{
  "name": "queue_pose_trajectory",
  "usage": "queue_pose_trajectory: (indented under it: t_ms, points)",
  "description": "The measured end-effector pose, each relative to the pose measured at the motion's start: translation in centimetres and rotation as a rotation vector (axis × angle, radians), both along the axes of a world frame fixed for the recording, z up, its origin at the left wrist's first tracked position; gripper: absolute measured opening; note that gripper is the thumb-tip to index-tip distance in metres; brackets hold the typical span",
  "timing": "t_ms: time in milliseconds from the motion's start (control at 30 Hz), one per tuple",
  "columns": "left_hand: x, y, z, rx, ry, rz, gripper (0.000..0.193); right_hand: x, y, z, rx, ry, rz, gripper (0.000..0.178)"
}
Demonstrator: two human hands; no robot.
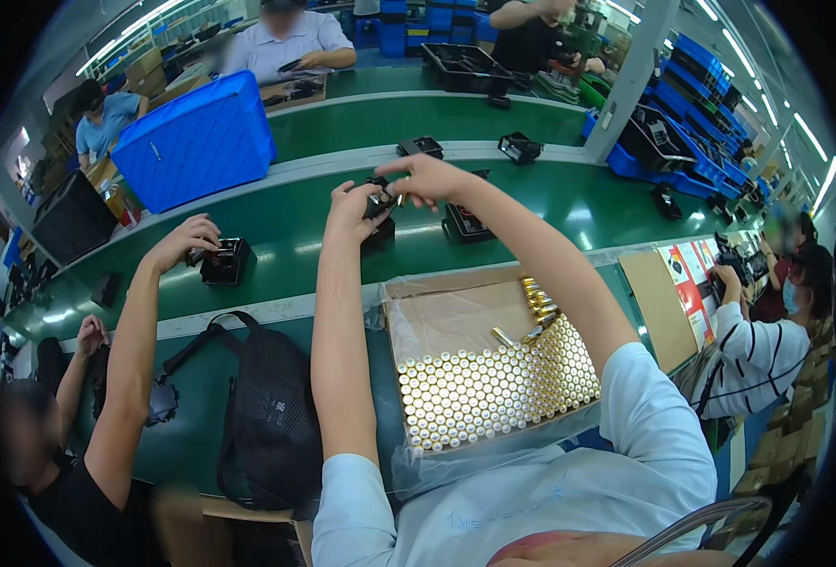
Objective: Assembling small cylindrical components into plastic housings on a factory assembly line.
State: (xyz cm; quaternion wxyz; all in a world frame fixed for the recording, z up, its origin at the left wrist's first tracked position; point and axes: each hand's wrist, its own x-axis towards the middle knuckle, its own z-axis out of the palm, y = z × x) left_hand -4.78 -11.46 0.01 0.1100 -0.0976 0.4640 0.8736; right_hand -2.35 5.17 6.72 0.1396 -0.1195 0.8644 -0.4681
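Note:
My left hand point(350, 210) is closed around a small black device point(378, 200), holding it above the green conveyor belt. Gold-coloured metal shows in the device's near side. Over it reaches my right hand point(429, 180), index finger stretched across the device's top and the other fingers curled. A gold glint sits by those curled fingers; what they hold is too small to make out. Below my right forearm, a plastic-lined cardboard box point(451, 317) contains rows of upright batteries point(475, 392) with pale ends. Several loose gold batteries point(537, 300) lie at its far right.
Black open cases point(463, 223) stand along the belt point(295, 241). At left, a co-worker's hand point(184, 244) reaches into a black box point(225, 263). A black backpack point(272, 416) lies left of the batteries. A blue crate point(191, 142) leans beyond the belt. Other people work across and at right.

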Motion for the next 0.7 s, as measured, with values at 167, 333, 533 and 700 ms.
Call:
queue_pose_trajectory:
  t_ms: [167,333,533,700]
  points:
    - [0.6,-0.7,0.8,-0.090,0.047,-0.047,0.067,-2.6,-1.8,1.1,0.099,0.124,-0.060,0.050]
    - [0.4,-1.6,1.1,-0.069,0.018,-0.087,0.068,-3.3,-4.1,0.2,0.195,0.065,-0.166,0.035]
    - [0.1,-3.1,0.4,-0.156,0.088,-0.064,0.076,-4.0,-4.7,0.3,0.313,-0.184,-0.220,0.025]
    - [-0.1,-2.7,0.5,-0.246,0.168,-0.071,0.078,-4.1,-4.1,-2.4,-0.012,-0.163,-0.317,0.041]
